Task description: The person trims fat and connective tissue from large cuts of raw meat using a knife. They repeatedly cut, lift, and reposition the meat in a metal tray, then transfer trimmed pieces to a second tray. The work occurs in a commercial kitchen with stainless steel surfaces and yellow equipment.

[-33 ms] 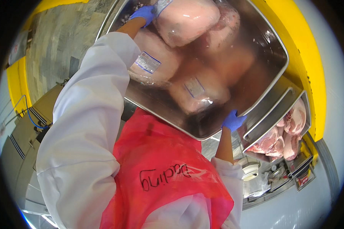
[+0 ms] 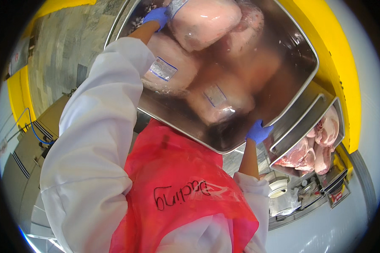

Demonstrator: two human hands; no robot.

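Observation:
A deep steel tub (image 2: 185, 131) in front of me holds murky, reddish water and several large pieces of meat in clear plastic wrap. My left hand (image 2: 157, 17), in a blue glove, is closed against the left end of the top wrapped piece of meat (image 2: 204, 23), by its label; its fingertips are partly hidden. Below it lies another labelled wrapped piece (image 2: 171, 63), and a third (image 2: 223, 99) sits partly under water nearer me. My right hand (image 2: 258, 132), also blue-gloved, grips the tub's rim at the near right corner.
Right of the tub stands a smaller steel bin (image 2: 304, 118) with a bar handle and unwrapped raw meat (image 2: 314, 147) inside. A yellow barrier (image 2: 344, 76) runs along the right. Lower right are white round items (image 2: 278, 187) and clear plastic. Grey plank-like flooring (image 2: 67, 50) shows at left.
Both hands stay where they were. The view has shifted very slightly; nothing was taken hold of or let go.

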